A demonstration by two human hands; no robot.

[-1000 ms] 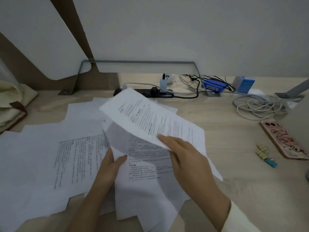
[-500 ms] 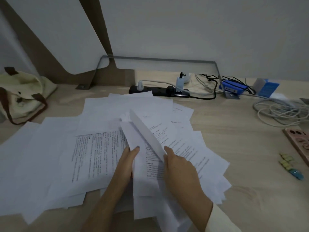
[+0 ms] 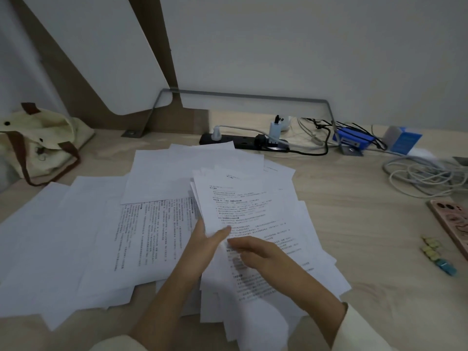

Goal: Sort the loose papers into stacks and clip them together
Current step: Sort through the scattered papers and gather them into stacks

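A wide wooden desk [image 3: 367, 236] fills the view, with a grey wall behind it. The loose papers [image 3: 76, 236] cover most of its left and middle part. They lie in an untidy spread, one over another. Some show blank sides and some show printed text.

At the far left stands a cream cloth bag [image 3: 38, 145] with brown handles, just beside the papers. At the far right lies a bundle of white cables [image 3: 425, 176]. A black power strip [image 3: 243, 143] lies along the far edge, and the farthest sheets touch it.

In the middle a printed top sheet [image 3: 240, 198] lies on the pile, a little tilted. The left hand [image 3: 205, 243] grasps its near left corner, with the thumb on top and the fingers hidden under it. The right hand [image 3: 255, 257] lies palm down on the papers just beside the left hand. Its fingers are blurred, so I cannot tell if they grip a sheet.

A phone [image 3: 453, 224] in a pink case lies at the right edge. A small blue box [image 3: 402, 139] stands far right. Some small clips [image 3: 435, 254], yellow and blue, lie near the phone, well apart from the papers.
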